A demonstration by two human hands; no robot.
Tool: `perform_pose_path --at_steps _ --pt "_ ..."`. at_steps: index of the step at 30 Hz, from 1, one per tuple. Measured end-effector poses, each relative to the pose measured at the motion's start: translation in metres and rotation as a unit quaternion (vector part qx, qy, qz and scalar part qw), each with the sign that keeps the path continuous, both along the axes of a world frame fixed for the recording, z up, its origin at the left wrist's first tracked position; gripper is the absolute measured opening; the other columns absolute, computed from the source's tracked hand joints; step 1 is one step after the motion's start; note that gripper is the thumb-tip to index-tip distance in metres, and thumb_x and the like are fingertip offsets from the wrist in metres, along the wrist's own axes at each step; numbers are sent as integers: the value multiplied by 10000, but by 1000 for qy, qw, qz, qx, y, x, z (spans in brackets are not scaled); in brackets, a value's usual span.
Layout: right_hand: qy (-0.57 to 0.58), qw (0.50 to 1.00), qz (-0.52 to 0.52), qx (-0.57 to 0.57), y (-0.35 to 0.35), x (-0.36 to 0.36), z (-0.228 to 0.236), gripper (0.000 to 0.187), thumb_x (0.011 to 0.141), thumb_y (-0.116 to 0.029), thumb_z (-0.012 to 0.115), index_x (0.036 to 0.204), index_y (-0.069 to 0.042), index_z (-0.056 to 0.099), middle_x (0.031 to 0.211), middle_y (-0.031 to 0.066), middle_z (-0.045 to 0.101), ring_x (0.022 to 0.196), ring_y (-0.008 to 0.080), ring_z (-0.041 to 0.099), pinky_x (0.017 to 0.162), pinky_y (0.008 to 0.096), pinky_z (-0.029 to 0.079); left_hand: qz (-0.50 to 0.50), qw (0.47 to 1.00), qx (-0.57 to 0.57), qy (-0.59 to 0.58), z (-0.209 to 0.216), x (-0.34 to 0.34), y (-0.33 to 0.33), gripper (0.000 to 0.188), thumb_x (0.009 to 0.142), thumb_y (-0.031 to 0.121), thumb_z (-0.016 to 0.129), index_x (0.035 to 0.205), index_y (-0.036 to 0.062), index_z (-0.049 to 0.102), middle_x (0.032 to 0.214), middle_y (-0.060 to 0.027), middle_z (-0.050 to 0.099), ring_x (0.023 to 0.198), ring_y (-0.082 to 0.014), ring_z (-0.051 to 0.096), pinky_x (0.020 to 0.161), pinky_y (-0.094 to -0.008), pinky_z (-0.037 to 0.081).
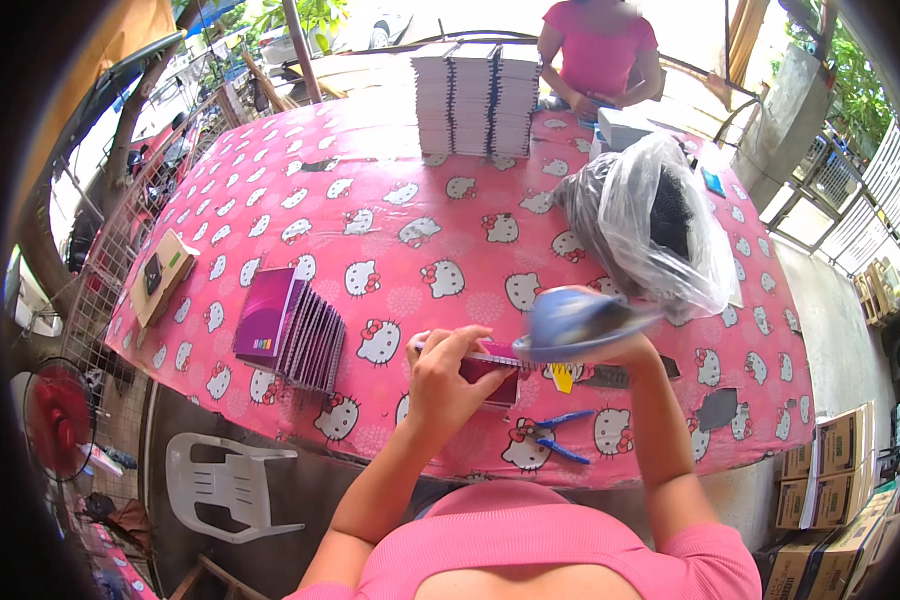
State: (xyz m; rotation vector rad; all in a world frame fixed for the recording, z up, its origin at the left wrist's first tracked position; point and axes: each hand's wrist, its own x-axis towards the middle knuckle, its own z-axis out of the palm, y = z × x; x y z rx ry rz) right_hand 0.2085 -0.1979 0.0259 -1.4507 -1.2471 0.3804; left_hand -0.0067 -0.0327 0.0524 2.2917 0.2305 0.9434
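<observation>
My left hand is closed on a small purple spiral notebook near the table's front edge, its thumb across the cover. A blue rounded object, blurred and with a dark hollow, stands over the notebook's right end. My right hand is behind this object and appears to grip it, though the fingers are hidden. Between the hands and me lie pliers with blue handles, jaws toward the left. A small yellow piece rests just right of the notebook. To the left is a row of purple spiral notebooks.
Tall stacks of spiral-bound books stand at the far side. A clear plastic bag with dark contents lies to the right. A cardboard piece is at the left edge. Another person sits opposite. A white chair stands below left.
</observation>
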Motion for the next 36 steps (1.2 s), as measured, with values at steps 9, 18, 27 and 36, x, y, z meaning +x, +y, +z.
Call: perform_pose_path --at_steps 9,18,27,36 --pt "-38 991 -78 -102 37 -21 15 297 631 23 706 897 -1 577 771 43 597 753 104 563 706 294 475 17 980 -195 -29 -25 -21 18 381 688 54 836 1021 44 652 976 -106 613 925 -198 617 790 -322 525" --pt "90 990 10 -104 62 -32 34 248 658 49 690 870 -21 583 745 26 572 750 84 528 661 264 455 -13 883 -462 -79 -31 -33 22 390 823 -96 686 1200 -48 598 1058 -80 670 899 -101 630 815 -239 532" --pt "-280 854 -261 -353 27 -5 -59 446 733 -130 692 1144 -54 536 1221 170 557 1007 347 605 824 429 510 -62 845 -518 -115 -28 -30 25 228 819 -73 694 1034 2 679 920 -85 707 771 -104 661 675 -225 547" --pt "-232 928 -137 -256 -71 -138 -74 534 773 -279 754 1216 -54 560 1207 176 552 1160 357 498 985 488 385 -76 978 29 -190 11 -42 5 268 712 -44 780 955 33 698 982 -86 718 804 -174 655 702 -258 524"
